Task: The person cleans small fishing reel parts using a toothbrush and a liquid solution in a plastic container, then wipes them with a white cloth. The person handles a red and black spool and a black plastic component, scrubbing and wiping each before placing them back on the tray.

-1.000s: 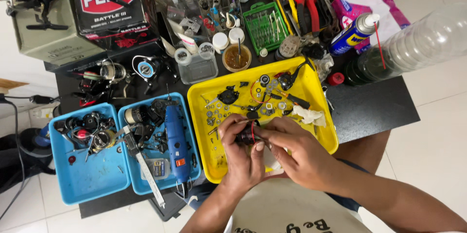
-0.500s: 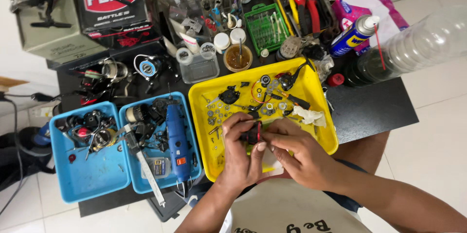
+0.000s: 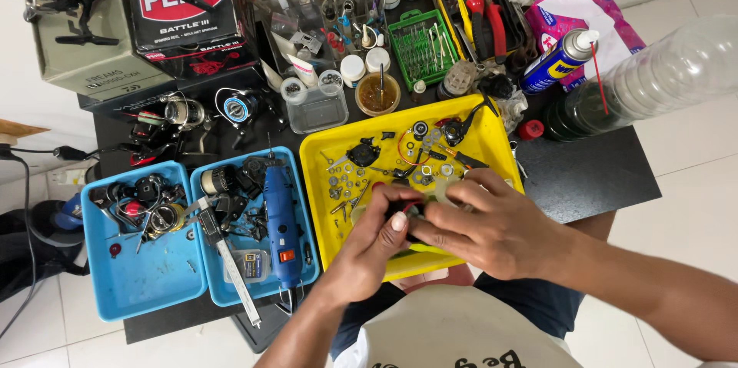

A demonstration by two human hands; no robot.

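Observation:
My left hand [image 3: 374, 243] and my right hand [image 3: 492, 223] meet over the near part of a yellow tray [image 3: 317, 207]. Together they grip a small dark reel part [image 3: 406, 213] with a bit of red on it, mostly hidden by my fingers. On the tray's far half lie several small washers, screws, gears and black reel parts [image 3: 361, 154], plus a red wire loop [image 3: 407, 149].
Two blue trays [image 3: 154, 276] at the left hold reel parts, a blue rotary tool [image 3: 281, 222] and a caliper [image 3: 231, 268]. Behind stand boxes, jars, a green bit case [image 3: 419, 47], pliers, a blue spray can [image 3: 560, 61] and a large clear bottle [image 3: 653, 76].
My hands have stayed over the yellow tray, shifting slightly on the small part; the right hand has closed further over it.

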